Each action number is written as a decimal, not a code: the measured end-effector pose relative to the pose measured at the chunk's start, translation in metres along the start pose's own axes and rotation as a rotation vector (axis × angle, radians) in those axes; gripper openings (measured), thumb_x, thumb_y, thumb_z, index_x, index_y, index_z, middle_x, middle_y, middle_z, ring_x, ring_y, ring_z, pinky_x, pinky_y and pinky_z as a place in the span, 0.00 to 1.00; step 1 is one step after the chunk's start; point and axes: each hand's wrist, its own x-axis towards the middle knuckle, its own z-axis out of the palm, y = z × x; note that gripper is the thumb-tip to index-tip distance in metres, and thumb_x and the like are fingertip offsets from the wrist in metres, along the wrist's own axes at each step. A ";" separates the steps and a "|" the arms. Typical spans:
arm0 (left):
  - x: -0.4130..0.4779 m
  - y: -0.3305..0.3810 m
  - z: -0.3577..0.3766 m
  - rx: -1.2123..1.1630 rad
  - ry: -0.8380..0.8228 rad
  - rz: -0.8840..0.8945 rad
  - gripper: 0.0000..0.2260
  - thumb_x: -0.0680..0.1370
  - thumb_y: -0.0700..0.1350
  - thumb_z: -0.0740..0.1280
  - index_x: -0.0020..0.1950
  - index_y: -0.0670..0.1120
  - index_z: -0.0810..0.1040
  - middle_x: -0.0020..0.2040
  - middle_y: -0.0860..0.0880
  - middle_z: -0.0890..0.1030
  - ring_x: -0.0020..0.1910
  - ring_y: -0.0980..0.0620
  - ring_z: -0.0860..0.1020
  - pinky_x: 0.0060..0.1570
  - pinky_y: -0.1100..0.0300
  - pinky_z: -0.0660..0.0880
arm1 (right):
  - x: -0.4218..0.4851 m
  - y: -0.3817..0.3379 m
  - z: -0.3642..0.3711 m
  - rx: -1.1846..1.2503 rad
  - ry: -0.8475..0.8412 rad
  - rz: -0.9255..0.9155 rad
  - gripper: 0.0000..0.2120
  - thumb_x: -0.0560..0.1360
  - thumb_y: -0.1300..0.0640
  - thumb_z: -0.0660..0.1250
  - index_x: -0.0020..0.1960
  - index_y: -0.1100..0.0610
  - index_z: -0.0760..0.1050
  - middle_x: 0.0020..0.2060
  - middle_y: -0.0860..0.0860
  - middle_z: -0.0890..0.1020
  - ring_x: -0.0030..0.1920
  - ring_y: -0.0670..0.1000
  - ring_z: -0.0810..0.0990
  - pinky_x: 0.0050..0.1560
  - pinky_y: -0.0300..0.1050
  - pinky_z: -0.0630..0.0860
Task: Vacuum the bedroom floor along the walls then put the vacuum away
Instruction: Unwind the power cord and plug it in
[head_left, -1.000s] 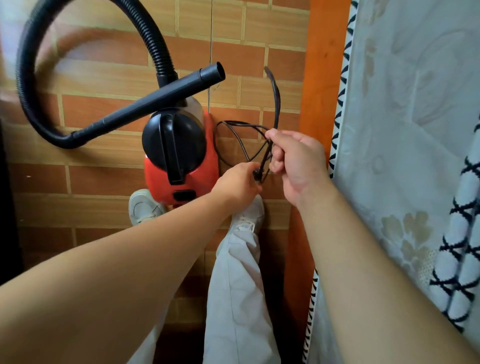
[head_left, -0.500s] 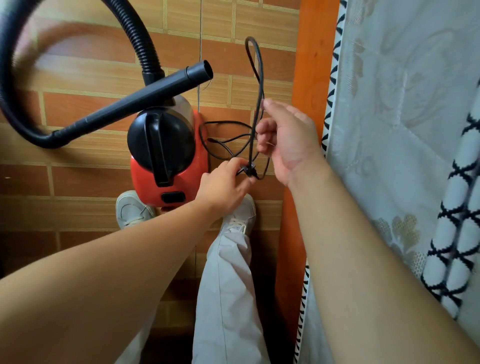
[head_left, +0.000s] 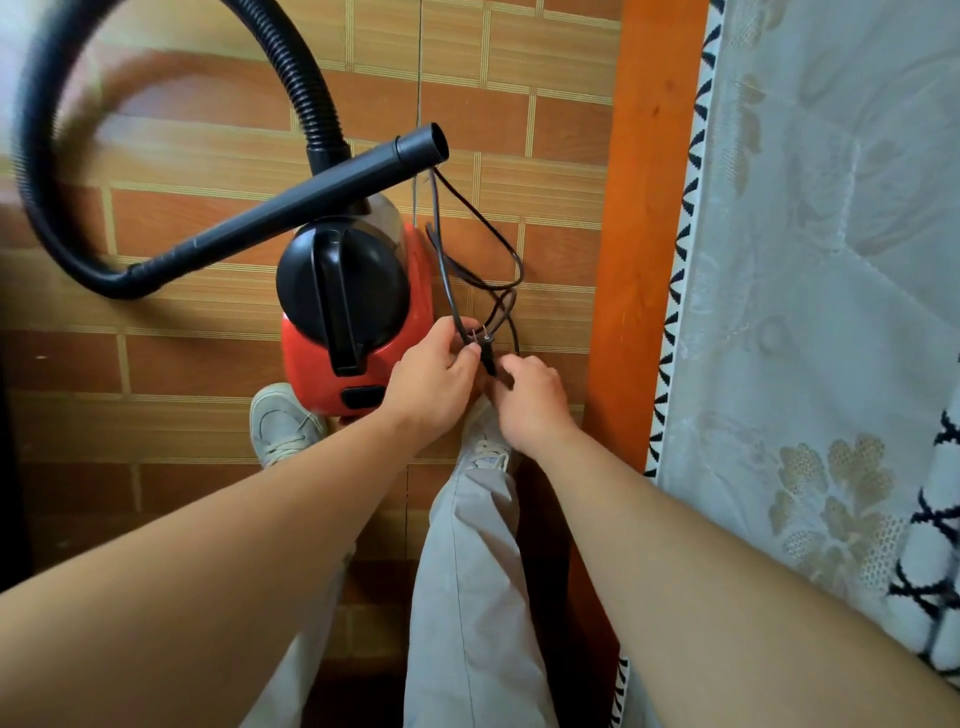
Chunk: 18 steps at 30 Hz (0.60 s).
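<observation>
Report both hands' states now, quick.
Left hand: holding gathered loops of the thin black power cord.
Right hand: pinching the same cord just behind its black two-pin plug.

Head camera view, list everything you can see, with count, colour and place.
vacuum: one, red with black top, on the floor by the shoes
hose: one, black, arcing from the vacuum's top to upper left
wand: one, black, slanting above the vacuum
cord: one, black, looped right of the vacuum
plug: one, black, between the hands
floor: one, brown brick pattern
bed frame: one, orange, right of the cord
bedspread: one, white, far right
shoes: two, pale, below the vacuum
trousers: one pair, light grey, bottom centre
left hand: one, fingers gripping the cord
right hand: one, gripping the cord
</observation>
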 end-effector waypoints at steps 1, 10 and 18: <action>-0.001 0.001 -0.001 -0.001 0.008 0.008 0.12 0.85 0.49 0.61 0.68 0.53 0.74 0.52 0.57 0.82 0.55 0.54 0.81 0.63 0.47 0.78 | -0.003 -0.001 0.000 0.061 0.022 0.013 0.09 0.84 0.51 0.62 0.57 0.53 0.79 0.52 0.51 0.77 0.57 0.56 0.74 0.54 0.51 0.74; -0.028 0.034 -0.008 0.066 0.081 0.078 0.04 0.85 0.46 0.61 0.58 0.51 0.75 0.50 0.54 0.82 0.46 0.53 0.81 0.49 0.47 0.82 | -0.093 -0.032 -0.052 0.552 0.601 0.027 0.13 0.86 0.50 0.57 0.43 0.48 0.71 0.36 0.51 0.80 0.37 0.51 0.79 0.34 0.40 0.71; -0.110 0.114 -0.021 0.130 -0.177 0.155 0.05 0.86 0.47 0.60 0.54 0.50 0.74 0.47 0.51 0.82 0.46 0.51 0.81 0.51 0.45 0.80 | -0.199 -0.070 -0.145 0.643 0.742 -0.017 0.14 0.84 0.47 0.58 0.44 0.51 0.75 0.30 0.52 0.78 0.34 0.55 0.78 0.34 0.47 0.75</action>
